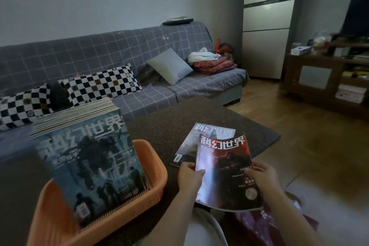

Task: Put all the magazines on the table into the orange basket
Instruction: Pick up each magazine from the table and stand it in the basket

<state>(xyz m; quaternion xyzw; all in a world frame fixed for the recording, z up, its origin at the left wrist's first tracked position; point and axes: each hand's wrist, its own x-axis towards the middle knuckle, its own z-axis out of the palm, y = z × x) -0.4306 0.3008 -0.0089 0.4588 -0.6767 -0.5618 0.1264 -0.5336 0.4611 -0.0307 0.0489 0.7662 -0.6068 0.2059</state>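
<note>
Gripping a glossy red magazine [225, 171], both hands [189, 175] curl.

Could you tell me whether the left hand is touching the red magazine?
Touching. The head view shows the left hand gripping the left edge of the red magazine, thumb lying on its cover.

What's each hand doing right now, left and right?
Left hand: closed on the left edge of the red magazine.
Right hand: closed on the same magazine's right edge.
</note>
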